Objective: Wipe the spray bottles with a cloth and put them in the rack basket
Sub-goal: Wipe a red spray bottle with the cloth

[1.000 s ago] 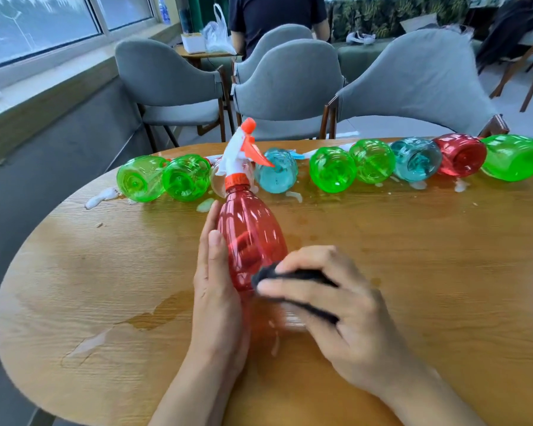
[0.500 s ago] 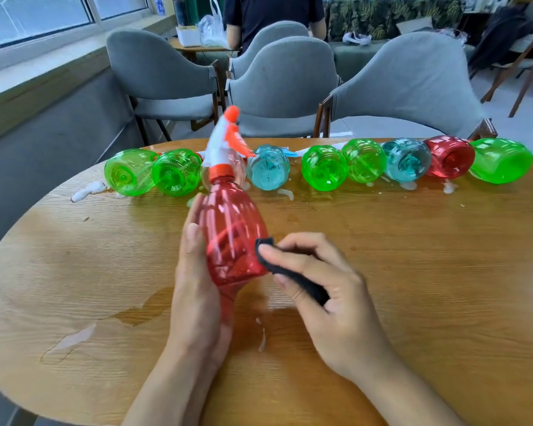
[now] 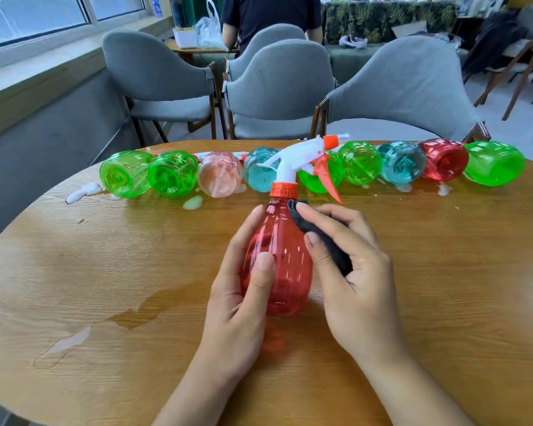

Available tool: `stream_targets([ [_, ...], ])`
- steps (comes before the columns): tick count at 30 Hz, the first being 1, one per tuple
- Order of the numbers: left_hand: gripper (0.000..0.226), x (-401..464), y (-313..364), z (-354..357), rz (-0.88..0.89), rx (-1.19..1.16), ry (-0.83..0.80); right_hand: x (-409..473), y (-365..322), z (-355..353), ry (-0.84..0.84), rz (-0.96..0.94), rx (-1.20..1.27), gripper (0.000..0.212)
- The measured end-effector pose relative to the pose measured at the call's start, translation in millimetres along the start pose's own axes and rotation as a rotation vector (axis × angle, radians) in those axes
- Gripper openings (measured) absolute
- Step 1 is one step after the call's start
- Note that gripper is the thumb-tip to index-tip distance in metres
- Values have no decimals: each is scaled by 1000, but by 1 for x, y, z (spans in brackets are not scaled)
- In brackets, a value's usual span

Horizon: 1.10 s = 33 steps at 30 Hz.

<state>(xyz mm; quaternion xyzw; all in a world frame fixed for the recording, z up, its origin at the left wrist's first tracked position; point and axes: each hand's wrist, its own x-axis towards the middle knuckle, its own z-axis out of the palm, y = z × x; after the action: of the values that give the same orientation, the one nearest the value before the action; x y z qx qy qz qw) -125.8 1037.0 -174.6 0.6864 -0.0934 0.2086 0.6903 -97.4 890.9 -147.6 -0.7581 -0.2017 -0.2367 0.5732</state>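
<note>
over the table [image 3: 105, 272], l hand [image 3: 240, 302] grips red bottle [image 3: 283, 265], r hand [image 3: 351, 272] pinches dark cloth [image 3: 330, 244] on it.

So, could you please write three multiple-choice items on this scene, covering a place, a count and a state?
1. Where is the dark cloth?
A. on the table
B. in the right hand, against the bottle's shoulder
C. on a chair

2. How many bottles lie in the row behind?
A. five
B. seven
C. nine

3. How is the held red bottle?
A. gripped by the left hand
B. lying untouched
C. missing its trigger head

Key: B, the right hand presses it there; C, nine lie side by side; A, the left hand wraps it.
</note>
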Motion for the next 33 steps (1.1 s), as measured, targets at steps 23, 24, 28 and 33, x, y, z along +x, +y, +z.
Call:
stream_targets([
  [23,65,-1,11,-13,-105,-92,99,-26,-3,3,-80,29,-28,34],
  [24,66,-4,11,-15,-95,-72,97,-25,-6,-1,-92,24,-46,33],
  [28,69,-17,11,-20,-58,17,73,0,-23,-15,-28,-119,-210,26],
  [33,69,-22,11,-20,-43,43,40,48,-35,-9,44,-328,-473,23],
])
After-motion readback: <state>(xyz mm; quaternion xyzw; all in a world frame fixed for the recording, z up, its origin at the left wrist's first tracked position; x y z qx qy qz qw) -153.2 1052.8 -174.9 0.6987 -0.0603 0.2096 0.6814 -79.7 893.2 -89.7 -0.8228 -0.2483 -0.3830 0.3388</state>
